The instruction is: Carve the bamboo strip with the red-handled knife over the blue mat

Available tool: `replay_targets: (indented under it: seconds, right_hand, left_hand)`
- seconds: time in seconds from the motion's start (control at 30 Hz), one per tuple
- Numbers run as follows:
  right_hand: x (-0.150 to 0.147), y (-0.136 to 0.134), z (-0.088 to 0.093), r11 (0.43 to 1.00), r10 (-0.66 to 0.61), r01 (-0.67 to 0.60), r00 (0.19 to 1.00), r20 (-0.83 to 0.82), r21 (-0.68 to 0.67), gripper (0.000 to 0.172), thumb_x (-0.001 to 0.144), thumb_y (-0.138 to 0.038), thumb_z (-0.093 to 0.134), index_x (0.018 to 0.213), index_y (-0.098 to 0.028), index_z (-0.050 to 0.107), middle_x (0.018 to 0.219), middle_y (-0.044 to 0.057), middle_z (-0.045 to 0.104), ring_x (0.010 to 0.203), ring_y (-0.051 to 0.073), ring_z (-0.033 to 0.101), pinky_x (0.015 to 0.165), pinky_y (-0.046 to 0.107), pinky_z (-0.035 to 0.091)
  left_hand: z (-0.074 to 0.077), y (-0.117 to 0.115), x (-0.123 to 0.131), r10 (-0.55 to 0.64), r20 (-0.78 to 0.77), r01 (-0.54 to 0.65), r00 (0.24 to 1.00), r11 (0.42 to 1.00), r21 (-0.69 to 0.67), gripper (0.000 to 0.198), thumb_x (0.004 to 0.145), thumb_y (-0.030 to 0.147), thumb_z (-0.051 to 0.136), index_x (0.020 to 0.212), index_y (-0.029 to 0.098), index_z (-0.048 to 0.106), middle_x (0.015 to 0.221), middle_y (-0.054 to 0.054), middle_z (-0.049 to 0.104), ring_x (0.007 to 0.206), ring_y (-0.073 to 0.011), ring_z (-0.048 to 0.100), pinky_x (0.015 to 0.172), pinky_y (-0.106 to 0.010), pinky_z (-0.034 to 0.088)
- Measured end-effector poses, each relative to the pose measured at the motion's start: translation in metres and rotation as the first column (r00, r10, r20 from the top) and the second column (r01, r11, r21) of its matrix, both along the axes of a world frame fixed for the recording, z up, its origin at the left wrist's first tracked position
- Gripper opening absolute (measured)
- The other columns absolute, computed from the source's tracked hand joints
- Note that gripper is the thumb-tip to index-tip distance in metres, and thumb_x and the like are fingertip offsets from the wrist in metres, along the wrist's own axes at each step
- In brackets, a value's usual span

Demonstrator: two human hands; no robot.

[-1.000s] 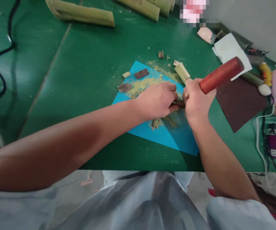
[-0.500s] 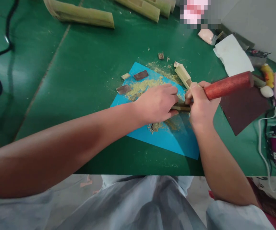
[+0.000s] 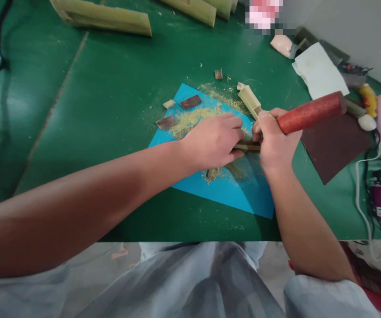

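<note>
My left hand (image 3: 213, 141) is closed over a thin dark strip of bamboo (image 3: 248, 146) and presses it onto a blue sheet (image 3: 223, 190) strewn with yellowish shavings. My right hand (image 3: 274, 141) grips a tool with a red wooden handle (image 3: 311, 112) that points up to the right; its working end is hidden between my hands, on the strip. A short pale bamboo piece (image 3: 250, 99) lies just beyond my knuckles.
Small dark and pale offcuts (image 3: 190, 102) lie at the sheet's far edge. Long split bamboo lengths (image 3: 100, 17) rest at the back of the green table. A brown sandpaper sheet (image 3: 336, 148), white paper (image 3: 319, 73), small tools and cables crowd the right side.
The red handle has tipped lower and swung right, then held steady. My right hand slid a little right, exposing more of the dark strip. My left hand stayed put.
</note>
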State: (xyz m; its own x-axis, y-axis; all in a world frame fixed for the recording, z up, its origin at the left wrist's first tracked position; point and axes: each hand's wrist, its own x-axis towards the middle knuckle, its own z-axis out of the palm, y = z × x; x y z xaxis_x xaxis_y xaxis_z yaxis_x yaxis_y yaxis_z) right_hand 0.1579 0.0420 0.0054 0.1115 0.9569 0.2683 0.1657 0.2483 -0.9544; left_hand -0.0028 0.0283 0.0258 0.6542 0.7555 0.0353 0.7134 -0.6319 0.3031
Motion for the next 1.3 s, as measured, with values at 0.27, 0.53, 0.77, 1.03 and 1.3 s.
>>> replay_targets:
  seconds: [0.27,0.53,0.77,1.03,1.3]
  right_hand:
    - [0.000,-0.001,0.000,0.999,-0.019,0.019,1.000,0.021,-0.034,0.042,0.088,-0.050,0.072,0.064,-0.026,0.047,0.054,-0.007,0.046,0.053,0.012,0.051,0.053,0.029,0.050]
    - [0.000,0.000,0.000,1.000,-0.017,0.017,0.999,0.047,-0.015,0.044,0.088,-0.048,0.073,0.062,-0.025,0.045,0.055,-0.007,0.043,0.055,0.012,0.051,0.055,0.029,0.049]
    - [-0.009,-0.002,0.001,0.998,-0.045,0.041,0.997,0.067,0.053,0.052,0.091,-0.045,0.069,0.057,-0.026,0.035,0.053,-0.007,0.034,0.049,0.010,0.043,0.051,0.028,0.043]
    - [0.000,0.000,-0.005,0.999,-0.029,0.030,0.999,-0.014,0.040,0.048,0.090,-0.048,0.071,0.060,-0.025,0.043,0.055,-0.007,0.044,0.049,0.010,0.042,0.050,0.028,0.045]
    - [0.001,-0.002,-0.001,1.000,-0.002,0.002,1.000,-0.001,-0.018,0.047,0.089,-0.053,0.071,0.062,-0.025,0.045,0.055,-0.007,0.044,0.049,0.010,0.044,0.048,0.028,0.045]
  left_hand:
    - [-0.002,-0.001,0.000,-0.011,-0.001,0.011,1.000,0.999,0.035,0.027,0.098,0.036,0.060,0.106,0.012,0.072,0.109,-0.013,0.068,0.108,-0.0298,0.062,0.090,-0.041,0.052]
    - [0.000,-0.003,-0.001,-0.006,0.001,0.006,1.000,1.000,0.021,0.029,0.101,0.036,0.057,0.108,0.012,0.070,0.112,-0.011,0.066,0.109,-0.0249,0.059,0.093,-0.035,0.049]
    - [-0.001,0.000,-0.001,0.010,0.010,-0.010,1.000,1.000,-0.012,0.031,0.102,0.036,0.052,0.107,0.013,0.072,0.110,-0.011,0.067,0.108,-0.0251,0.061,0.093,-0.036,0.051]
    - [-0.001,-0.002,0.000,-0.011,-0.008,0.011,1.000,0.999,0.046,0.031,0.101,0.036,0.057,0.107,0.011,0.072,0.111,-0.013,0.067,0.109,-0.0279,0.062,0.094,-0.039,0.052]
    - [0.002,-0.003,-0.001,-0.005,-0.037,0.005,0.999,1.000,0.007,0.029,0.100,0.034,0.055,0.107,0.012,0.071,0.110,-0.013,0.066,0.110,-0.0294,0.062,0.092,-0.039,0.052]
